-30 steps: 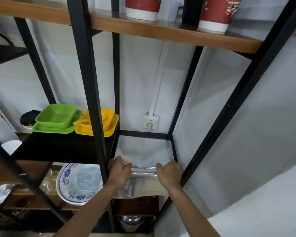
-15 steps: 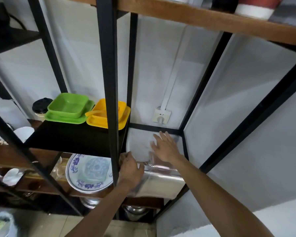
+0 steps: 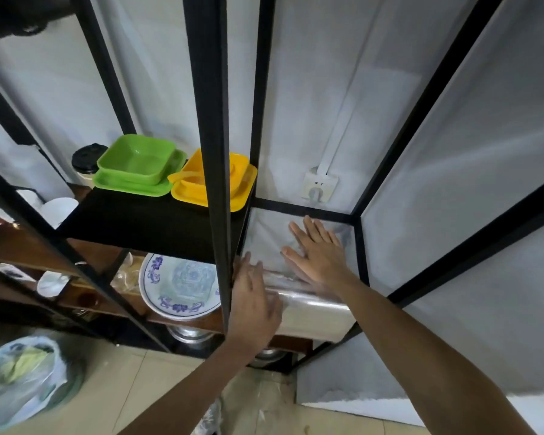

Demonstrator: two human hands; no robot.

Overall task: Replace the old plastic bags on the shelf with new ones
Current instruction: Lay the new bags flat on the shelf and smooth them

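Note:
A clear plastic sheet (image 3: 266, 237) covers the small lower-right shelf of the black metal rack (image 3: 208, 120) and drapes over the shelf's front edge (image 3: 314, 318). My right hand (image 3: 316, 252) lies flat on the sheet, palm down, fingers spread and pointing toward the back bar. My left hand (image 3: 255, 296) rests with fingers extended on the sheet at the front left corner, beside the black upright post. Neither hand is closed around anything.
Green trays (image 3: 139, 166) and yellow trays (image 3: 212, 183) sit on the black shelf to the left. A blue-patterned plate (image 3: 179, 287) lies below them. A wall socket (image 3: 319, 186) is behind the shelf. A filled plastic bag (image 3: 22, 381) sits on the floor at lower left.
Both hands were gripping the sheet's front edge; the right hand then went flat onto the shelf and slid toward the back, while the left hand opened at the front left corner.

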